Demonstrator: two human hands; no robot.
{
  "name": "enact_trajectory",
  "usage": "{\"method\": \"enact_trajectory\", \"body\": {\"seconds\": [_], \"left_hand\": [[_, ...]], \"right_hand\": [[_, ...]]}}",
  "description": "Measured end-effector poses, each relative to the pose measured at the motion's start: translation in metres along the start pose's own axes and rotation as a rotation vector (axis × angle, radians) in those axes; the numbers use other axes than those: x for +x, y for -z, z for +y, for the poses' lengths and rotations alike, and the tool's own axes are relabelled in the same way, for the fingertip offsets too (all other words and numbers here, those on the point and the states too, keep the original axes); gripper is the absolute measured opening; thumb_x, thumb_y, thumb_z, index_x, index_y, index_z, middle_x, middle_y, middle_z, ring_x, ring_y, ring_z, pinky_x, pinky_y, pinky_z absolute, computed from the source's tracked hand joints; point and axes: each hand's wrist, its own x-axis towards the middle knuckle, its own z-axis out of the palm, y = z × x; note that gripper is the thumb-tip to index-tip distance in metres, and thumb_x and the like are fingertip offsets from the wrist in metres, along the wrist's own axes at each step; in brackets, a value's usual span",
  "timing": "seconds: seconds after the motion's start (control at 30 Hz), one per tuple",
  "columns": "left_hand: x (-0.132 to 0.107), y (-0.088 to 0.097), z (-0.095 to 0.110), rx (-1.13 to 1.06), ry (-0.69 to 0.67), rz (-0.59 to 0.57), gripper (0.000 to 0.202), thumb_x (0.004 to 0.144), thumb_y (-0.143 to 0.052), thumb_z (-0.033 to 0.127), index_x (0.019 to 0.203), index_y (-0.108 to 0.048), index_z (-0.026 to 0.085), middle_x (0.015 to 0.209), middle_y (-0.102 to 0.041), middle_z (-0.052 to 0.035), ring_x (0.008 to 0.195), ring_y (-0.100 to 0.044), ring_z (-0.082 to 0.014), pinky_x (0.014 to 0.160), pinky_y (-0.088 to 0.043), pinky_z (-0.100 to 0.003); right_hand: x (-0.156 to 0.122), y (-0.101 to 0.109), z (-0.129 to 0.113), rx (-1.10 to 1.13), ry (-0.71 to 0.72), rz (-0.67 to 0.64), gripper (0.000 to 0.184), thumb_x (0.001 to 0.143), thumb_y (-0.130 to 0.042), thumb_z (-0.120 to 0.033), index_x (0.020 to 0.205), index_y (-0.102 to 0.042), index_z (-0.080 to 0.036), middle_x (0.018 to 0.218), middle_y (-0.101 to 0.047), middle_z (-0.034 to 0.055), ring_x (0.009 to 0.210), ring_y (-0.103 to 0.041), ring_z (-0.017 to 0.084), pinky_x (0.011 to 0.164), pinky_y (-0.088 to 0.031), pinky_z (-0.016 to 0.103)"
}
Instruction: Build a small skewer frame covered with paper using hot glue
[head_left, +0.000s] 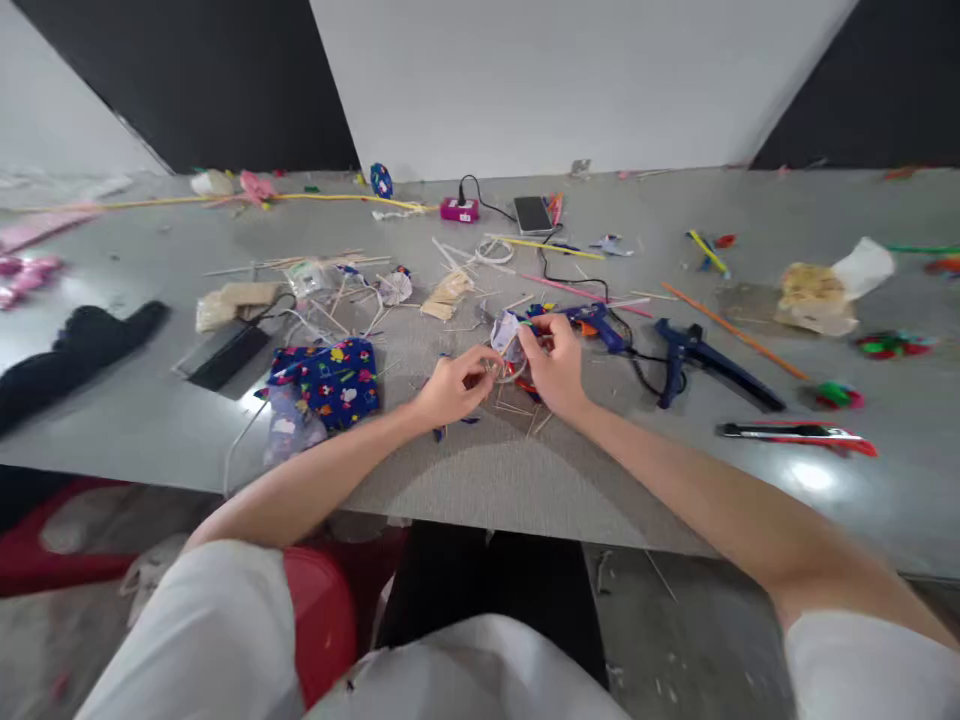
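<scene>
My left hand [459,386] is closed in a pinch over the middle of the table, its fingertips at a small craft piece. What exactly it grips is too small to make out. Opposite it, my right hand [556,366] has its thumb and fingers closed on that craft piece [507,332], which shows pale fabric and a whitish ring at its lower side. A thin wooden stick seems to cross between the fingertips. Under and around the hands lie loose wooden sticks [513,407] and scraps of blue fabric. Just right of my right hand is a blue hot glue gun [609,330].
A second dark blue glue gun [709,362] and a utility knife [795,435] lie to the right. Patterned blue fabric [334,383] and a black phone-like slab [229,355] are at the left. Behind stand a pink power socket [459,210] and a phone [532,215], with cords.
</scene>
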Motion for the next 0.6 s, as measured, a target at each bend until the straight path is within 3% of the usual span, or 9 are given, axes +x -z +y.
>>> {"method": "enact_trajectory", "body": {"seconds": [0.13, 0.3, 0.47, 0.6], "left_hand": [[-0.001, -0.001, 0.002, -0.054, 0.008, 0.001, 0.02, 0.102, -0.054, 0.024, 0.111, -0.07, 0.016, 0.065, -0.069, 0.0011, 0.05, -0.058, -0.007, 0.055, -0.048, -0.017], [-0.001, 0.003, 0.01, -0.199, 0.048, 0.037, 0.033, 0.107, -0.05, 0.038, 0.118, -0.073, 0.016, 0.094, -0.081, -0.0081, 0.057, -0.07, -0.0095, 0.053, -0.054, -0.018], [0.001, 0.006, 0.006, -0.342, 0.045, 0.157, 0.046, 0.108, -0.047, 0.052, 0.125, -0.07, 0.016, 0.111, -0.08, -0.0127, 0.062, -0.072, -0.0119, 0.047, -0.052, -0.02], [0.005, 0.01, -0.004, -0.381, 0.082, 0.262, 0.05, 0.107, -0.046, 0.057, 0.125, -0.069, 0.017, 0.111, -0.08, -0.012, 0.062, -0.072, -0.0119, 0.046, -0.051, -0.02]], "right_hand": [[0.0, 0.002, -0.006, 0.003, 0.0, -0.014, 0.025, 0.1, -0.06, -0.05, 0.099, -0.063, -0.025, 0.096, -0.067, 0.0034, 0.091, -0.064, 0.021, 0.082, -0.053, 0.038], [-0.003, 0.002, -0.009, 0.044, 0.01, -0.045, 0.022, 0.104, -0.053, -0.047, 0.107, -0.06, -0.026, 0.104, -0.065, 0.0054, 0.094, -0.063, 0.022, 0.086, -0.053, 0.04], [-0.01, 0.001, -0.015, -0.082, 0.214, -0.178, 0.029, 0.101, -0.054, -0.035, 0.128, -0.05, -0.025, 0.115, -0.058, 0.0098, 0.106, -0.058, 0.026, 0.096, -0.05, 0.046], [-0.016, 0.003, -0.025, -0.346, 0.326, -0.339, 0.012, 0.097, -0.057, -0.026, 0.109, -0.058, -0.024, 0.116, -0.057, 0.0114, 0.113, -0.053, 0.031, 0.098, -0.043, 0.049]]}}
